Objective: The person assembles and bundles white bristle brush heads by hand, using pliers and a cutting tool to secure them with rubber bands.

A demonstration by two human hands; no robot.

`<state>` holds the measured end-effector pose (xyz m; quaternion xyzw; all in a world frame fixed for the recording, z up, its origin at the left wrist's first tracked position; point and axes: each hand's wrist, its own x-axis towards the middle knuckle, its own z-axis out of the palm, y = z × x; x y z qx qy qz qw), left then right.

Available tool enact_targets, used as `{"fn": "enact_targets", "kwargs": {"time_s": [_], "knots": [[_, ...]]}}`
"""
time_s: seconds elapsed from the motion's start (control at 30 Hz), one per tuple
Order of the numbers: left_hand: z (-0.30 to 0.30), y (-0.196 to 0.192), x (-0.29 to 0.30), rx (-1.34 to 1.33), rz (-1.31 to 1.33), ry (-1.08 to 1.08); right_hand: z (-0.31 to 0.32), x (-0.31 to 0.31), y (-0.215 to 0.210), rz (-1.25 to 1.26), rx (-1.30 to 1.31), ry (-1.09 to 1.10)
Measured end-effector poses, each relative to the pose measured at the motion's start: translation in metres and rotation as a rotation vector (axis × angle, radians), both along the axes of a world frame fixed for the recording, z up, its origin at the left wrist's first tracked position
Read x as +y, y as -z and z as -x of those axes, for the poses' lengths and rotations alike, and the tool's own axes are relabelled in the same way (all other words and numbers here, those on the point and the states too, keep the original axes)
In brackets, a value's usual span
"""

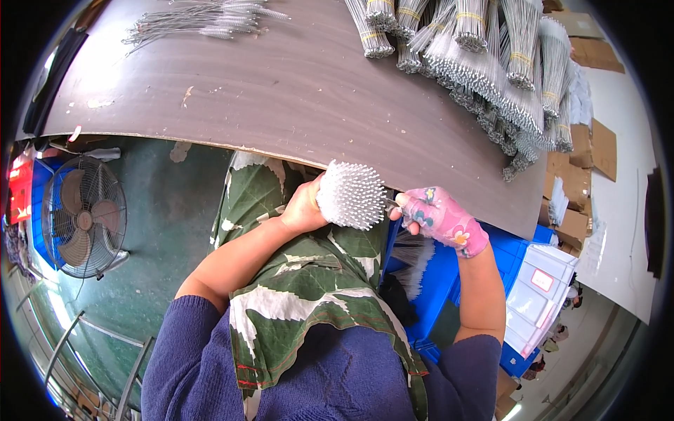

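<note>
My left hand (305, 208) is closed round a thick bundle of thin wire brushes (351, 196), just off the table's near edge above my lap. The bundle's white tips face up, packed into a round head. Close to its right side is my right hand (442, 217), in a pink flowered glove that leaves the fingertips bare. Its thumb and fingers are pinched together; a thin grey bit shows at the fingertips, too small to name. Loose wire brushes (203, 24) with twisted stems lie on the table at the far left.
Banded bundles of wire brushes (470, 63) are heaped on the brown table (281, 91) at the far right. A blue crate (435, 274) with more brushes stands below on the right, beside a white bin (537, 295). At the left stands a fan (84, 217); cardboard boxes (579, 161) lie beyond the table.
</note>
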<state>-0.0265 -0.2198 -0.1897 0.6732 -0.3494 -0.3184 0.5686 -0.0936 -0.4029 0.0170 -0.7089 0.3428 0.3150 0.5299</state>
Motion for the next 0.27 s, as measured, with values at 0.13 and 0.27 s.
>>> {"fn": "enact_targets", "kwargs": {"time_s": [0.13, 0.27], "knots": [[0.002, -0.003, 0.001, 0.085, 0.003, -0.007, 0.0, 0.006, -0.004, -0.022, 0.017, -0.035], [0.005, 0.006, 0.0, -0.012, -0.007, -0.039, -0.002, 0.011, -0.004, 0.042, 0.057, -0.113]]}}
